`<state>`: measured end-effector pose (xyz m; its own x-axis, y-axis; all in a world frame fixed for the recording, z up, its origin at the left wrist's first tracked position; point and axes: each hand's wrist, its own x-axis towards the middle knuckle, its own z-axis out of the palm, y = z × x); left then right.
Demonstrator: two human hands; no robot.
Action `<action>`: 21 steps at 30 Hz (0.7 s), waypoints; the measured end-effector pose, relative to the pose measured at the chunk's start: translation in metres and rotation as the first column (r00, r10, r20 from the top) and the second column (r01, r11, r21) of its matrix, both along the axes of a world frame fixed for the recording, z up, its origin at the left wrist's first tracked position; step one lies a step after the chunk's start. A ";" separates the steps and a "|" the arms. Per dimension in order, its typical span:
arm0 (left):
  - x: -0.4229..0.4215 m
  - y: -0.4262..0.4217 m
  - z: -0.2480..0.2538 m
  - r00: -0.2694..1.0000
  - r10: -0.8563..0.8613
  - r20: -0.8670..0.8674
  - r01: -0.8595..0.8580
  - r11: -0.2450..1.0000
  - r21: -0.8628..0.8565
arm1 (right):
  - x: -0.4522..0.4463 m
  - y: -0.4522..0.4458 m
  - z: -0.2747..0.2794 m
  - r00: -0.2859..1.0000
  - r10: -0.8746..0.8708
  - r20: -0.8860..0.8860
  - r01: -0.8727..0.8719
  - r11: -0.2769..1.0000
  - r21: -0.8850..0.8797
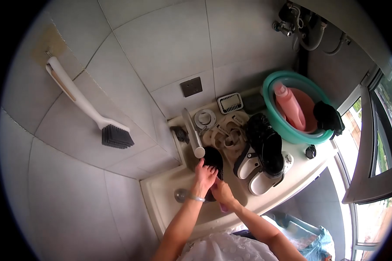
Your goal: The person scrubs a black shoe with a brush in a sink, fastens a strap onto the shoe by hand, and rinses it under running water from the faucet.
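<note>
Beneath the faucet (199,152), a black shoe (213,155) is in the sink (161,191), partly covered by my hands. My left hand (204,177), with a band on its wrist, is closed on the shoe's edge. Just to the right and nearer to me, my right hand (222,191) is wrapped round a tool with a pink handle (223,208). The handle's end sticks out below the fist; the tool's working end is hidden. Both hands are close together over the basin.
Black shoes (265,148), white-soled clogs (261,182) and beige sandals (226,135) crowd the counter on the right. Behind them stands a green basin (272,126) with a pink bottle (289,106). A brush (80,102) hangs on the left wall. An open window (370,143) is at right.
</note>
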<state>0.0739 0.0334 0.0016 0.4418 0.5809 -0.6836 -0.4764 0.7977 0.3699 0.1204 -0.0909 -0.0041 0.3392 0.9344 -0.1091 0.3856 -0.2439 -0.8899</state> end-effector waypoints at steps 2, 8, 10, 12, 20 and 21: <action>-0.015 -0.009 0.013 0.991 -0.123 0.053 0.119 0.991 0.066 | 0.006 0.009 -0.011 0.994 -0.061 -0.086 0.075 0.984 0.161; -0.089 -0.046 -0.003 0.912 -0.041 -0.409 0.266 0.818 0.511 | 0.012 0.012 0.019 0.573 -0.200 -0.795 -0.001 0.970 -0.244; -0.107 -0.054 -0.026 0.786 0.127 -0.605 0.341 0.726 0.597 | 0.012 0.019 0.031 0.523 -0.180 -0.833 -0.037 0.972 -0.234; -0.113 -0.057 -0.038 0.628 0.236 -0.741 0.400 0.719 0.569 | 0.011 0.025 0.034 0.365 -0.148 -0.919 -0.053 0.982 -0.179; -0.119 -0.065 -0.069 0.772 0.090 -0.629 0.310 0.811 0.496 | 0.019 0.032 0.043 0.255 -0.166 -0.953 -0.074 0.979 -0.191; -0.119 -0.063 -0.068 0.676 0.179 -0.715 0.447 0.672 0.591 | 0.018 0.027 0.043 0.288 -0.180 -0.941 -0.074 0.975 -0.209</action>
